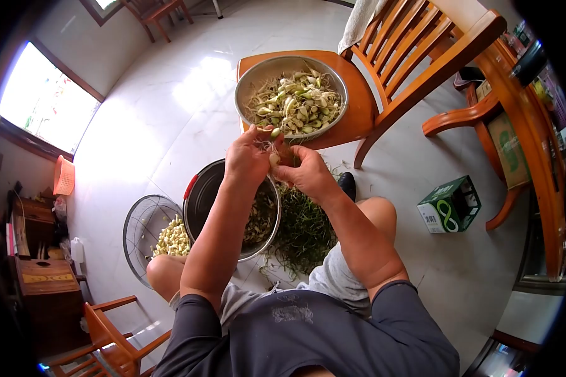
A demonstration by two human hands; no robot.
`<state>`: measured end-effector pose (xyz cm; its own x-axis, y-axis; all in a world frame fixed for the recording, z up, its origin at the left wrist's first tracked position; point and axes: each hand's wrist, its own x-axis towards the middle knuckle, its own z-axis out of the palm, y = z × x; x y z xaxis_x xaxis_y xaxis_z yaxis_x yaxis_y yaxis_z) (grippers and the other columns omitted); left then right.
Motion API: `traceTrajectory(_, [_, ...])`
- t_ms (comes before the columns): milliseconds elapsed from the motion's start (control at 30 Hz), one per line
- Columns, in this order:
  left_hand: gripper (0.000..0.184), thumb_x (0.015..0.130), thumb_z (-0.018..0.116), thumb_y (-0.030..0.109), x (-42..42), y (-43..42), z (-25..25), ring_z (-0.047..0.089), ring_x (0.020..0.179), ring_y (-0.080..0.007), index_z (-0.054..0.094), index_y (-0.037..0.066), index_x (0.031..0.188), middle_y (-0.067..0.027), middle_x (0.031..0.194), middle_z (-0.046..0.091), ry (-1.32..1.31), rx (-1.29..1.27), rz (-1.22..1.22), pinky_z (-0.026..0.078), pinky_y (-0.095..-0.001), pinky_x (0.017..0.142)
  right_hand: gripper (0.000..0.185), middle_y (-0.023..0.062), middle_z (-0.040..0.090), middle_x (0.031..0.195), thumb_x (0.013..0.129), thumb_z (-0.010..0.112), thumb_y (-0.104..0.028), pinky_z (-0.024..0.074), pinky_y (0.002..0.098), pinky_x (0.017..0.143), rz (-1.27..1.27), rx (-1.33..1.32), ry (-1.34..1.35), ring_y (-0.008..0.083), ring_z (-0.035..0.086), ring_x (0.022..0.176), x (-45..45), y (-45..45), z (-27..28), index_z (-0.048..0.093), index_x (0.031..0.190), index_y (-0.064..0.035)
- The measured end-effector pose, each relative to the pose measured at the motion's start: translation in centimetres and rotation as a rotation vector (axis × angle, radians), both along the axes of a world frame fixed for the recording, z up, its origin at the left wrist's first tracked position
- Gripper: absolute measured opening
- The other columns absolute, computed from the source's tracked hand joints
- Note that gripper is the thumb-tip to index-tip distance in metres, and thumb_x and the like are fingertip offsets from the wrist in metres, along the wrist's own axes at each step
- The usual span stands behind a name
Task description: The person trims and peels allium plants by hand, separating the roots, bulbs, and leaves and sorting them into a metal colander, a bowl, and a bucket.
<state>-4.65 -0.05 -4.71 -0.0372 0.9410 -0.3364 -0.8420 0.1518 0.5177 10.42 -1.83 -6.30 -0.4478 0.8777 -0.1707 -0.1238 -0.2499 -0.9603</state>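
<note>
My left hand [246,156] is closed on small pale onion-like bulbs with stringy roots; a greenish one [275,132] sticks out at its fingertips. My right hand [307,171] has its thumb and fingers pinched at a whitish bulb [274,159] between both hands. Both hands are just in front of a metal basin [240,94] heaped with untrimmed bulbs [302,103]. Below my forearms stands a dark pot [202,191] with a red handle, holding brownish scraps [258,220]. Cleaned white bulbs [173,239] lie in a wire basket [129,217] at the left.
The basin rests on a wooden chair [358,119]. A pile of green leaves [305,229] covers the floor right of the pot, near a dark shoe [346,186]. A green-and-white box [449,206] stands to the right. Another wooden chair [116,339] is at lower left.
</note>
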Motion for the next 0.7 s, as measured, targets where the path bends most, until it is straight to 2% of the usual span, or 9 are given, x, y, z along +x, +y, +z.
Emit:
traceTrajectory(167, [0.023, 0.095, 0.043, 0.012, -1.3, 0.0, 0.0, 0.056, 0.095, -0.0329, 0.047, -0.006, 0.11, -0.0188, 0.102, 0.054, 0.008, 0.073, 0.025, 0.047, -0.0477, 0.09, 0.026, 0.0025, 0.062, 0.078, 0.078, 0.072, -0.008, 0.0429, 0.0226, 0.055, 0.076, -0.11, 0.109, 0.0083, 0.055, 0.064, -0.1, -0.4, 0.0, 0.059, 0.099, -0.0002])
traceTrajectory(233, [0.022, 0.092, 0.043, 0.008, -1.9, -0.5, 0.9, 0.056, 0.095, -0.0316, 0.048, -0.005, 0.11, -0.0176, 0.1, 0.055, 0.017, 0.081, 0.023, 0.047, -0.0472, 0.089, 0.022, 0.0023, 0.06, 0.077, 0.08, 0.069, -0.006, 0.0428, 0.0234, 0.055, 0.084, -0.146, 0.287, 0.0089, 0.053, 0.062, 0.6, -0.4, 0.3, 0.058, 0.098, -0.0008])
traceTrajectory(267, [0.023, 0.089, 0.043, 0.006, -1.8, -0.8, 1.3, 0.057, 0.09, -0.0276, 0.049, -0.002, 0.11, -0.0142, 0.096, 0.057, 0.051, 0.022, 0.07, 0.048, -0.0438, 0.085, 0.019, 0.0021, 0.059, 0.076, 0.081, 0.067, -0.006, 0.0427, 0.0237, 0.055, 0.088, -0.165, 0.375, 0.0092, 0.052, 0.06, 1.0, -0.5, 0.6, 0.057, 0.097, -0.0011])
traceTrajectory(367, [0.021, 0.089, 0.044, 0.007, -3.6, -0.9, 0.1, 0.056, 0.084, -0.024, 0.05, 0.001, 0.108, -0.0113, 0.092, 0.057, 0.078, -0.008, 0.061, 0.049, -0.0395, 0.076, 0.015, 0.0028, 0.058, 0.076, 0.083, 0.063, -0.004, 0.0435, 0.0241, 0.055, 0.001, -0.112, 0.517, 0.0101, 0.051, 0.06, 1.6, -0.9, 1.8, 0.056, 0.096, -0.0014])
traceTrajectory(400, [0.017, 0.088, 0.047, 0.01, -3.8, -1.1, 0.1, 0.055, 0.072, -0.02, 0.052, 0.003, 0.103, -0.0078, 0.083, 0.057, 0.088, 0.013, -0.017, 0.048, -0.0337, 0.063, 0.014, 0.0031, 0.059, 0.077, 0.085, 0.061, -0.003, 0.0437, 0.0245, 0.053, -0.033, -0.068, 0.528, 0.0102, 0.051, 0.058, 1.7, -0.8, 1.7, 0.057, 0.098, -0.0009])
traceTrajectory(500, [0.011, 0.09, 0.054, 0.014, -3.1, -2.6, 0.5, 0.054, 0.063, -0.0151, 0.055, 0.005, 0.095, -0.0048, 0.074, 0.056, 0.255, -0.026, -0.251, 0.044, -0.0273, 0.05, 0.011, 0.0009, 0.058, 0.074, 0.088, 0.063, -0.009, 0.045, 0.024, 0.055, -0.045, 0.027, 0.229, 0.0078, 0.053, 0.062, 1.8, -0.2, 1.1, 0.06, 0.097, -0.0023])
traceTrajectory(533, [0.016, 0.09, 0.064, 0.02, -1.7, -3.3, 1.3, 0.051, 0.055, -0.0095, 0.058, 0.004, 0.089, -0.0016, 0.068, 0.055, 0.37, -0.049, -0.223, 0.037, -0.022, 0.043, 0.011, 0.0007, 0.058, 0.074, 0.088, 0.063, -0.009, 0.0444, 0.0239, 0.055, -0.034, 0.065, 0.128, 0.007, 0.052, 0.062, 1.7, -0.3, 1.4, 0.061, 0.096, -0.0017])
traceTrajectory(633, [0.02, 0.088, 0.068, 0.021, -0.8, -3.9, 1.2, 0.048, 0.051, -0.0062, 0.059, 0.003, 0.088, 0.0001, 0.065, 0.054, 0.74, 0.068, -0.42, 0.033, -0.0206, 0.041, 0.012, -0.0001, 0.059, 0.072, 0.089, 0.064, -0.011, 0.0427, 0.0238, 0.054, -0.027, 0.216, -0.124, 0.0049, 0.05, 0.062, 1.3, -0.5, 1.5, 0.063, 0.093, 0.0003])
traceTrajectory(700, [0.021, 0.087, 0.07, 0.02, -0.7, -3.9, 0.9, 0.044, 0.046, -0.0049, 0.059, 0.002, 0.085, 0.0014, 0.062, 0.053, 0.851, 0.092, -0.45, 0.031, -0.0209, 0.04, 0.014, -0.0008, 0.06, 0.071, 0.088, 0.064, -0.013, 0.0414, 0.024, 0.054, -0.058, 0.369, -0.222, 0.004, 0.048, 0.061, 1.0, -0.3, 0.0, 0.064, 0.09, 0.0016])
